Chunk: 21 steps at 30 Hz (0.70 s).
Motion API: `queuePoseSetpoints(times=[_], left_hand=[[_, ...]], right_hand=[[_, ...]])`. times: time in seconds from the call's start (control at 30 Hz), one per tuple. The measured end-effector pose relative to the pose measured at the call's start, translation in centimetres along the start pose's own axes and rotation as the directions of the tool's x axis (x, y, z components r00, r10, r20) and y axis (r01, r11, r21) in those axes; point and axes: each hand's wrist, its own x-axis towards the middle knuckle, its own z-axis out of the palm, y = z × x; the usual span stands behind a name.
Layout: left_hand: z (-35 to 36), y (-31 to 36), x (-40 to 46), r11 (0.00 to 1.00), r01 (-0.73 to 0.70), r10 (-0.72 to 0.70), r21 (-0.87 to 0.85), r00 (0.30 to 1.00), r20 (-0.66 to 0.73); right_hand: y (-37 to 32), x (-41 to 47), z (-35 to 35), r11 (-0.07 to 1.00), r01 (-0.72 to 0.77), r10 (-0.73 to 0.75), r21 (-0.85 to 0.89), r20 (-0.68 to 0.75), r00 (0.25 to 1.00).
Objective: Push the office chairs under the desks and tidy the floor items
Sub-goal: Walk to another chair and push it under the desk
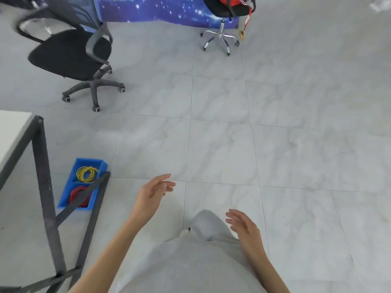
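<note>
- The right hand (245, 228) and left hand (151, 194) hang in front of the person's grey clothing, both empty, fingers (167, 183) loosely spread over the tiled floor (296, 144).
- To the left, a blue bin (63, 199) sits on the floor under the dark frame of a white surface (11, 132); its far compartment holds a yellow wire coil (86, 174), its near one a red wire coil (79, 195).
- Farther off at upper left, a black office chair (72, 53) with armrests stands in the open, apart from that surface.
- At the far top, a chrome-based stool (221, 37) carries a black and red bundle, just in front of a blue starry banner (148, 9).
</note>
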Motion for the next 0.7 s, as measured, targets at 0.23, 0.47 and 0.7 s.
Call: queuePoseSetpoints(times=[0.23,0.47,0.7], left_hand=[[-0.1,6.1,18.5,0.998,-0.034,0.03,-0.053,0.996,-0.081],[-2.8,8.6,32.3,0.969,0.16,-0.211,-0.188,0.932,-0.295],[-6.6,12.9,47.9,0.949,0.175,-0.271,-0.261,0.875,-0.402]], right_hand=[[-9.4,19.4,1.3,1.0,0.0,0.002,-0.016,0.077,0.997],[-28.2,42.4,4.9,0.991,0.133,-0.119,-0.028,0.294,0.948],[-43.7,60.1,11.0,0.964,0.256,-0.206,-0.069,0.413,0.887]])
